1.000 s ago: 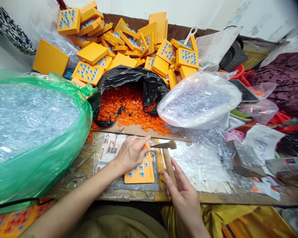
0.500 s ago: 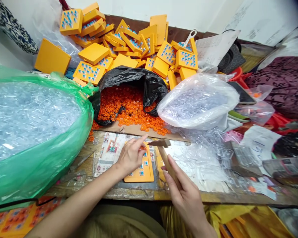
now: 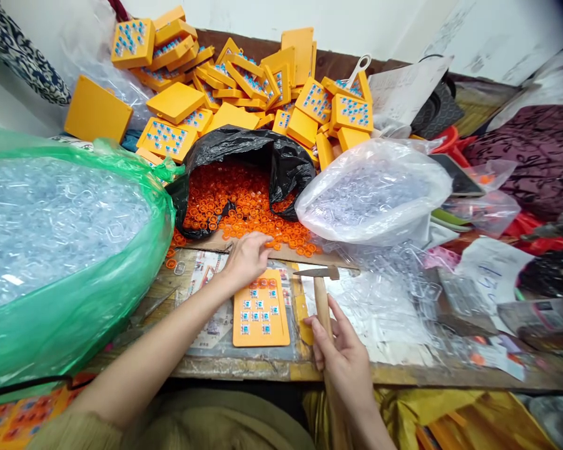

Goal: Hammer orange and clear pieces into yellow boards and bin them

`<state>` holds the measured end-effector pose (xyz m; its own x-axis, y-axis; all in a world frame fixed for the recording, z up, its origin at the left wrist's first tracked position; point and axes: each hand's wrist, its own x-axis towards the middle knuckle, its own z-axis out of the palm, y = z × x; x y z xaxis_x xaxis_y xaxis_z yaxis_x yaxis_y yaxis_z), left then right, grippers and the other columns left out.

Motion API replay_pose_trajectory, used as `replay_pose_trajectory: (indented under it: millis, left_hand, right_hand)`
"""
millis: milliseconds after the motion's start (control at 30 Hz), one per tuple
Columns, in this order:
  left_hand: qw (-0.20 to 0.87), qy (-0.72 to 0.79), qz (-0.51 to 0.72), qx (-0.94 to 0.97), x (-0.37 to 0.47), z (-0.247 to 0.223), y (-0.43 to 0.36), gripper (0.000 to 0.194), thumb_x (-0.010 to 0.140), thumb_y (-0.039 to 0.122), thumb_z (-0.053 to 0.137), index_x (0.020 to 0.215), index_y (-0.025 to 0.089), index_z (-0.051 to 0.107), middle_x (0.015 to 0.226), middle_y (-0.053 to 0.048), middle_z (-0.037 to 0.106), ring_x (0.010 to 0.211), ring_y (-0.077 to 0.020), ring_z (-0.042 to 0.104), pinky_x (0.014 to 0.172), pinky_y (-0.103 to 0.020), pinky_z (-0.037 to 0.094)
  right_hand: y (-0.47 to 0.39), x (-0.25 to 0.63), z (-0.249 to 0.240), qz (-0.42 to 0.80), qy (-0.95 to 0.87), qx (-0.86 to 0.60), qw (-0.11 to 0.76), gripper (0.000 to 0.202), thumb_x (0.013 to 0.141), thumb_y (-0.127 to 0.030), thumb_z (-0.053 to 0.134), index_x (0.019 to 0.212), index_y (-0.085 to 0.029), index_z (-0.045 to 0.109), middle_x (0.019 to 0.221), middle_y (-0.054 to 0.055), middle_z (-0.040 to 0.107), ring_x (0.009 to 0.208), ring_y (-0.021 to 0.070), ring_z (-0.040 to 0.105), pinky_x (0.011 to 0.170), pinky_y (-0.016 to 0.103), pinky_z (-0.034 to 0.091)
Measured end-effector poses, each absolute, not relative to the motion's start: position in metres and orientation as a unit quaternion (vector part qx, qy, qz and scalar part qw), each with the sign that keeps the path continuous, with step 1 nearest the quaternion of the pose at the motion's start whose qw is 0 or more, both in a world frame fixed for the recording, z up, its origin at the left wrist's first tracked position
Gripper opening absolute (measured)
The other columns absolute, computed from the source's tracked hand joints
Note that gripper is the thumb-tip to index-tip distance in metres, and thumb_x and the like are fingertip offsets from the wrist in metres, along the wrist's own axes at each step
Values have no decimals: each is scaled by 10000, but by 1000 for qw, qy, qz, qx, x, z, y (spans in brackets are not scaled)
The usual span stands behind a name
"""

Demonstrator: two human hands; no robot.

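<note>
My left hand [image 3: 248,261] is just above the top edge of a yellow panel [image 3: 261,312], its fingertips pinching a small orange ring [image 3: 274,245] beside the loose ring pile. The panel lies flat, with orange rings in a row near its top and several small blue-and-white pieces below. To its right, my right hand [image 3: 340,350] is wrapped round the wooden handle of a hammer [image 3: 326,274], whose metal head points left above the worktop. Behind them, a black bag [image 3: 211,147] lies open with many orange rings [image 3: 229,194] spilling out.
A green bag [image 3: 136,265] of clear plastic pieces fills the left side. A white bag [image 3: 380,234] of similar pieces stands right of the black one. Yellow panels [image 3: 176,102] are heaped at the back. Clear plastic strips [image 3: 394,300] and a jar [image 3: 539,314] lie at the right.
My left hand has moved up off the panel to the edge of the ring pile, uncovering the panel's top row. The hammer head has shifted right and its handle is more upright.
</note>
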<state>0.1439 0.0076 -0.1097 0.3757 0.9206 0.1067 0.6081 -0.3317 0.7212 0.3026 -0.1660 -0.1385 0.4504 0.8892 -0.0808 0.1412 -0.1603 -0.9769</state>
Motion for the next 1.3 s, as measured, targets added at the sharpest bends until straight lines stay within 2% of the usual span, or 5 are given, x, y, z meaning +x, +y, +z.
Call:
replay_pose_trajectory:
  millis: [433, 633, 733, 867, 1300]
  left_hand:
    - [240, 456, 180, 838, 155, -124, 36, 193, 845, 147, 560, 947, 154, 723, 928, -91, 668, 958, -238, 613, 905, -368, 477]
    - [246, 436, 191, 845, 152, -109, 21, 268, 830, 103, 534, 1044, 151, 688, 948, -82, 664, 950, -229, 616, 885, -373, 490]
    - [257, 403, 209, 853, 138, -96, -10, 405, 800, 104, 565, 1200, 164, 594, 959, -57, 680, 904, -197, 629, 855, -343, 509]
    - [210, 350, 242, 880, 127, -99, -52, 439, 792, 86, 537, 1227, 139, 550, 920, -79, 694, 859, -226, 630, 787, -368, 532]
    - [109, 369, 381, 841, 136, -130, -75, 658, 884, 79, 459, 1480, 162, 194, 873, -70, 718, 740, -206, 688, 695, -337, 587]
  right_hand:
    - [-164, 292, -129, 430, -262, -667, 549, 775, 747, -463, 739, 1424, -237, 437, 813, 26, 706, 406, 45, 369, 351, 170, 314]
    - [-170, 296, -133, 411, -292, -676, 538, 716, 799, -434, 695, 1435, -241, 431, 874, 34, 733, 413, 72, 464, 364, 199, 409]
    - [-178, 299, -135, 337, -384, -700, 499, 568, 843, -399, 646, 1370, -221, 530, 1117, 83, 718, 737, 194, 706, 598, 294, 596]
    - [-185, 302, -130, 227, -553, -659, 456, 446, 891, -238, 587, 1335, -266, 564, 1336, 33, 603, 1178, 235, 608, 978, 349, 515]
    - [-185, 300, -126, 130, -667, -616, 397, 531, 900, -113, 549, 1395, -292, 482, 1288, 30, 639, 1132, 180, 636, 930, 250, 523]
